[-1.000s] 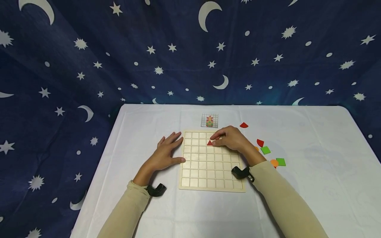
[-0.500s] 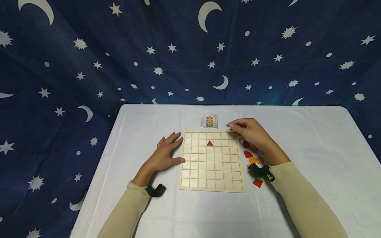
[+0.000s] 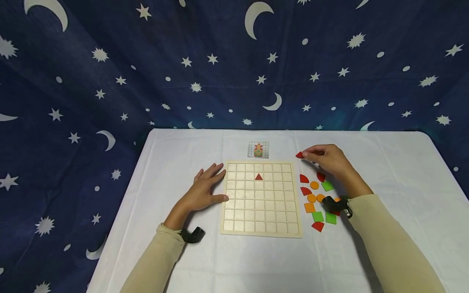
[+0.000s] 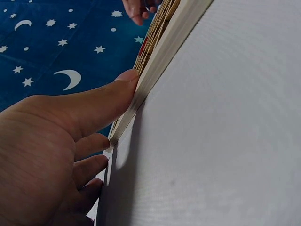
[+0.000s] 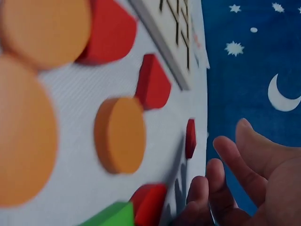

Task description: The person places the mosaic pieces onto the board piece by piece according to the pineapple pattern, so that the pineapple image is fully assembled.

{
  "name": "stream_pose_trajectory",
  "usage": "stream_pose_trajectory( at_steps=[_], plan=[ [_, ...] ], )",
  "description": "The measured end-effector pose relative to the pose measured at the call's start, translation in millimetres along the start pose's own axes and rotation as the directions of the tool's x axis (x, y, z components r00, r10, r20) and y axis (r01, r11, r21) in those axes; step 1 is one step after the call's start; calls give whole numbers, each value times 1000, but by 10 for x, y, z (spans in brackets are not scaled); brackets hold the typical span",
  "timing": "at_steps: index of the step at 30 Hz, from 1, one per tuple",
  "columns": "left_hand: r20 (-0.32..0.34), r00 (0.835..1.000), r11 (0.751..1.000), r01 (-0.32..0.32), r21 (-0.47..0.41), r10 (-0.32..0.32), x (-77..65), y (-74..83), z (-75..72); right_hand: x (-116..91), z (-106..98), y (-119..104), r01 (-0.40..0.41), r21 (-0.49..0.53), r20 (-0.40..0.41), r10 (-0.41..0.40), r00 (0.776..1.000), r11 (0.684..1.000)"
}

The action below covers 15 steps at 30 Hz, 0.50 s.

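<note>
My left hand (image 3: 203,189) rests against the left side of a wooden grid board (image 3: 249,203). Its thumb lies on the rim and its fingers are spread, as the left wrist view also shows. One red triangle (image 3: 258,177) sits in a cell near the board's top. Beyond the board's far right corner, my right hand (image 3: 331,160) reaches toward a red quarter-circle piece (image 3: 299,155) lying on the table. In the right wrist view, thumb and fingers stand apart, with a gap to that red piece (image 5: 190,139).
Right of the board lie several loose pieces: orange discs (image 3: 314,185), green squares (image 3: 331,219), an orange square (image 3: 309,208) and red quarter-circles (image 3: 318,226). A small pattern card (image 3: 258,149) lies behind the board. A starry blue cloth (image 3: 234,65) hangs behind the white table (image 3: 256,264).
My right hand has left the red triangle on the board and moved right to the red quarter-circle, uncovering the loose pieces. The left hand has stayed put.
</note>
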<state>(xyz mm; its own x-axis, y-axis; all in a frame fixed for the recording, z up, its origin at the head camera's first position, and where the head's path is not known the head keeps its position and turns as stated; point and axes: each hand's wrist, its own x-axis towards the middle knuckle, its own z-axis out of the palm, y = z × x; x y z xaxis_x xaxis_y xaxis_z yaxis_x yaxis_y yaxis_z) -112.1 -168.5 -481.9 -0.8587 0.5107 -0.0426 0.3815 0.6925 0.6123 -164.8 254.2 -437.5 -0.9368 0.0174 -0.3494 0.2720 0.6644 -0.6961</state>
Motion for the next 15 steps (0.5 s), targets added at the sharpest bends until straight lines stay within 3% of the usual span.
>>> stream_pose_trajectory(
  at_steps=[6,15],
  plan=[
    [-6,1000,1000,-11,1,11,-4,-2,3,8,-49,118,19,-84,43,-15,999,996],
    [-15,1000,1000,-16,-10,16,-11,23,-3,-132,-175,274,108,-168,186,-76,980,980]
  ],
)
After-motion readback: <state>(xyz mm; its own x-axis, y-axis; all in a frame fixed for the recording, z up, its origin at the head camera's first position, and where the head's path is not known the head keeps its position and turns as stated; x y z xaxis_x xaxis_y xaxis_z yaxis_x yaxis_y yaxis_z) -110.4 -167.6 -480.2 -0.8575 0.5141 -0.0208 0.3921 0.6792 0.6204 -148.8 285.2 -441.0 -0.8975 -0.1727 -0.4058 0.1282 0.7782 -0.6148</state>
